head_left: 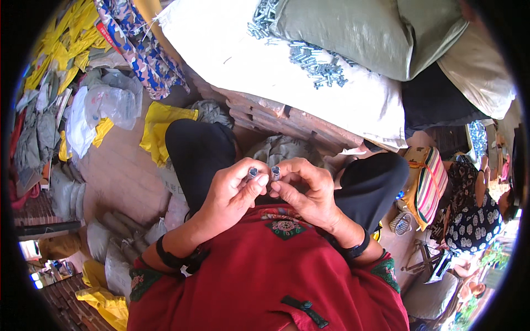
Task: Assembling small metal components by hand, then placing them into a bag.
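Both my hands are raised over my lap, close together. Between the thumb and fingers of my left hand point(229, 190) is a short metal tube point(253, 172), its dark open end facing up. A similar short metal piece point(275, 172), also hollow at the top, is pinched in my right hand point(309, 190). The two pieces stand side by side with a small gap. Beyond my hands, a pile of small metal bolts point(317, 65) lies on a white cloth point(221, 52), partly under a grey-green sack point(345, 33).
The cloth covers a low brick-like support point(276, 113) just past my knees. To the left are yellow cloths point(160, 129), clear plastic bags point(113, 99) and grey filled bags point(116, 243). At the right sit a striped cushion point(430, 179) and another person in patterned clothing point(469, 220).
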`<state>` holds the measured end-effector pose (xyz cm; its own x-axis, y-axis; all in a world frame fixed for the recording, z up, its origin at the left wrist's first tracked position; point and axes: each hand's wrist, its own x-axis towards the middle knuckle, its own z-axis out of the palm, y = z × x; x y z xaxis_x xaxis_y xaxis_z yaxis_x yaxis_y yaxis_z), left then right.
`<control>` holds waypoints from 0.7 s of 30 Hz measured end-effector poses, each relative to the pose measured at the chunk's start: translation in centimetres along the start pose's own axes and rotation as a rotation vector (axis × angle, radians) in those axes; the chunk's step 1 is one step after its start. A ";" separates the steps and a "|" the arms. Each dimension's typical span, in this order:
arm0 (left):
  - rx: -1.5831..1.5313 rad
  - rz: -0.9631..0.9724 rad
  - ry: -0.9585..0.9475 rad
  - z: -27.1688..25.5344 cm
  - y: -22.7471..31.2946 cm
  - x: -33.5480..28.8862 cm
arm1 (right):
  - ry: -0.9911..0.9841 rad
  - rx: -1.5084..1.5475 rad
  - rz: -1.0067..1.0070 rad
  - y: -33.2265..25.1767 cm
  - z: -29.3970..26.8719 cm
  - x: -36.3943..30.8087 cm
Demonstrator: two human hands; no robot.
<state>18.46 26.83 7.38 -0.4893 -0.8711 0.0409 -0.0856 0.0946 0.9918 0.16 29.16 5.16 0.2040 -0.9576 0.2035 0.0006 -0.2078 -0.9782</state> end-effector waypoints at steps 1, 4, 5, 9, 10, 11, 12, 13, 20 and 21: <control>-0.093 -0.065 -0.001 0.1 -0.1 -0.1 | 0.003 0.080 0.004 -0.3 0.0 -0.1; -0.252 -0.134 0.015 0.5 0.1 0.5 | 0.012 0.181 0.033 -0.5 -0.3 -0.1; -0.314 -0.189 0.011 0.5 0.4 0.4 | 0.007 0.197 0.042 -0.7 -0.4 -0.3; -0.395 -0.182 0.008 1.0 0.7 0.4 | 0.059 0.291 0.040 -1.4 -0.8 -0.9; -0.393 -0.180 0.004 1.1 0.8 0.3 | 0.045 0.404 0.138 -2.0 -1.2 -1.0; -0.399 -0.195 0.013 1.3 0.9 0.3 | 0.033 0.517 0.235 -2.4 -1.6 -1.0; -0.406 -0.210 0.022 1.5 1.0 0.3 | 0.039 0.516 0.231 -2.4 -1.8 -1.0; -0.404 -0.209 0.016 1.6 1.1 0.3 | 0.045 0.581 0.262 -2.1 -2.0 -1.0; -0.377 -0.193 -0.052 2.7 1.6 0.5 | 0.065 0.951 0.290 -2.2 -3.0 -1.1; -0.375 -0.186 -0.054 2.9 1.6 0.6 | 0.060 0.908 0.290 -2.7 -3.0 -1.0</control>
<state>15.53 27.79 8.64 -0.5412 -0.8293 -0.1395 0.1398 -0.2523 0.9575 -3.02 30.02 7.69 0.2650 -0.9613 -0.0751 0.7228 0.2496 -0.6444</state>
